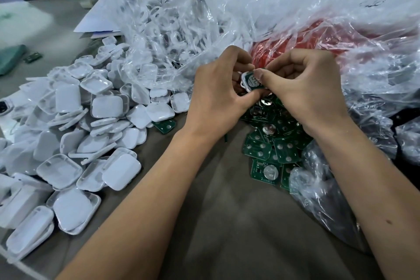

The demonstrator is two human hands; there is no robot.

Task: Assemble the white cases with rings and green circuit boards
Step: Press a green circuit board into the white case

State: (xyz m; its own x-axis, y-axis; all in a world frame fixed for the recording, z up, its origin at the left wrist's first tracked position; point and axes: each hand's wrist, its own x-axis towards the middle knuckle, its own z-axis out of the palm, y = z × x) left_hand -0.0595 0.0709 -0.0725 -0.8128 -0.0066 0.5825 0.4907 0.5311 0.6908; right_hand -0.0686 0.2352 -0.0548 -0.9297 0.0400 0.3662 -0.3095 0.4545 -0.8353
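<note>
Your left hand [218, 88] cupped the white case [245, 82] from its left side, fingers curled over the top edge and thumb under the bottom edge, while your right hand [302, 88] pinched the green circuit board [254, 80] into it, thumb tip pressed on the board's upper right corner. The case was held up in the air between both hands, above the heap of loose circuit boards [270, 143] on the counter [227, 223], with the board's round silver disc facing you. Whether a ring was already in the case could not be told; your fingers hid its rim.

To seat the board well, you needed to keep the case level in the left hand and let the board drop flat into the recess before pressing. Pressing on one corner alone, as the thumb was placed, would likely tip the opposite edge up; a better press would run across the board so it went down evenly. Pressure belonged on the green edge, not on the silver disc.

Spare cases [79, 134] lay piled at your left, more parts sat in the clear plastic bag [159, 29] beyond them, and the red bag [295, 38] lay behind your hands, so the next pieces were within easy reach.
</note>
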